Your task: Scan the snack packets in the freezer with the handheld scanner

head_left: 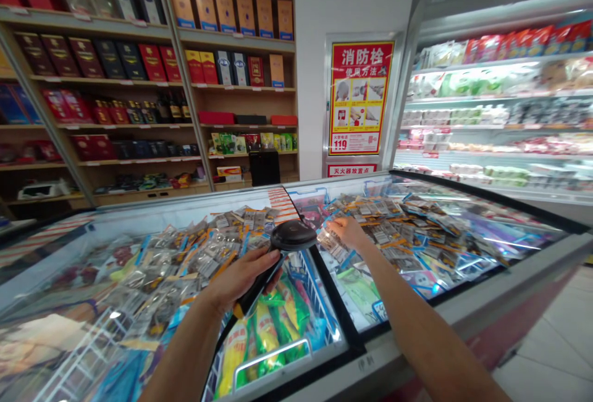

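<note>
My left hand (248, 275) is wrapped round the handle of a black barcode scanner (293, 235), its rounded head pointing to the right above the chest freezer's glass. Just beyond that head, my right hand (348, 232) pinches a small clear packet (334, 242), whose contents I cannot make out. Many similar packets with grey labels and orange strips lie loose in a heap (393, 223) behind and right of my right hand. Another heap of such packets (204, 254) spreads over the glass left of my left hand.
Beneath the glass, a wire basket (319, 294) holds green and yellow ice-cream packs (266, 328). The freezer's dark frame (336, 297) runs between the lids. Shelves of boxed bottles (134, 59) stand behind on the left. A lit refrigerated display (500, 96) stands at the right.
</note>
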`<state>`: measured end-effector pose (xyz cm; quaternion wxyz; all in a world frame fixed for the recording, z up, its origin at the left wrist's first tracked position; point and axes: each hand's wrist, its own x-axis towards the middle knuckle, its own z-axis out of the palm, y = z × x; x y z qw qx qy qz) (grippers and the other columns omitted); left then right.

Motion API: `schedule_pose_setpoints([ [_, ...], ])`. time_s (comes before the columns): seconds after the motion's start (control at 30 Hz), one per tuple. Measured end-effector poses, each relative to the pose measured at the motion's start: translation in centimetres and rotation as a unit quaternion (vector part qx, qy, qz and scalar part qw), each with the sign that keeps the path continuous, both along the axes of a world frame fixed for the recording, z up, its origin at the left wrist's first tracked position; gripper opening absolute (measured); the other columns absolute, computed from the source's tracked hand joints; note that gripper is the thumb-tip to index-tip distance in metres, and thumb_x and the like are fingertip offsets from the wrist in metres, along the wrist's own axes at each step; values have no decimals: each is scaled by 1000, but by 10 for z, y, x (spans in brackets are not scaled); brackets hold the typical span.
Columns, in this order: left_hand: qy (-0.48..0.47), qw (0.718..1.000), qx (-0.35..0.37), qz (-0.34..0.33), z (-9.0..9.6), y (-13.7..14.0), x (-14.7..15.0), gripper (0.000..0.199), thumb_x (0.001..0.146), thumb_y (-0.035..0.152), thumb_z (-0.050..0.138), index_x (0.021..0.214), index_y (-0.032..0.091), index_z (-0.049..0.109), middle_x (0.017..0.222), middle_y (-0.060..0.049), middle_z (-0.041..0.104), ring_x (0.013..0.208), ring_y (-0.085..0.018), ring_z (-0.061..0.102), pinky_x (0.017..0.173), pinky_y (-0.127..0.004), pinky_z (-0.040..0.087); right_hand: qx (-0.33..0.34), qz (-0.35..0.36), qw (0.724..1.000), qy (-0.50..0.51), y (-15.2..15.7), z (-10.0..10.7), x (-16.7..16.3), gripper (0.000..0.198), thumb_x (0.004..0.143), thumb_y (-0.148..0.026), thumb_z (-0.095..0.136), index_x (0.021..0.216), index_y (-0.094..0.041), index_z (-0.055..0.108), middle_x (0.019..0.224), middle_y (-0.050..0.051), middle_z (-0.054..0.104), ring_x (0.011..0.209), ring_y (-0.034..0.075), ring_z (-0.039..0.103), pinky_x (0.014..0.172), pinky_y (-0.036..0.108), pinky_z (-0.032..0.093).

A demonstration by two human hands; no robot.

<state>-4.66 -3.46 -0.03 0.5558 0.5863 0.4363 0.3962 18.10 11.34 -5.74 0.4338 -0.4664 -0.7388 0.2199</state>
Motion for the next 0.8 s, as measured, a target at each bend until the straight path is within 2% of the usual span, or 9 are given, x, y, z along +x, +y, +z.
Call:
schedule_pose_setpoints([
  [0.27,70,997,2,-29,-4,4,-6,32,72,43,55,56,15,58,51,0,52,44,-9,43,45,-22,30,-68,83,993,-40,-3,0,5,47,68,-52,48,39,-21,29,38,-6,20,39,7,20,43,23,15],
  [0.53,74,996,-4,-46,-6,4,-7,29,71,43,56,65,15,60,54,0,53,45,-9,43,47,-22,31,-80,97,990,-68,-4,3,8,46,68,-51,49,41,-20,28,40,-6,20,40,6,21,42,22,13],
  [0.63,63,997,0,-44,-3,2,-6,32,72,44,55,62,14,57,53,1,53,45,-8,43,47,-21,31,-90,61,992,-68,-2,0,6,43,71,-49,45,44,-20,28,40,-7,21,40,6,22,42,22,15],
  [0.8,44,999,-8,27,-6,4,-12,34,73,48,52,66,15,56,51,2,52,44,-7,43,44,-20,31,-56,-82,995,-21,7,4,15,37,74,-41,39,45,-21,28,42,-6,22,42,8,26,43,22,20],
])
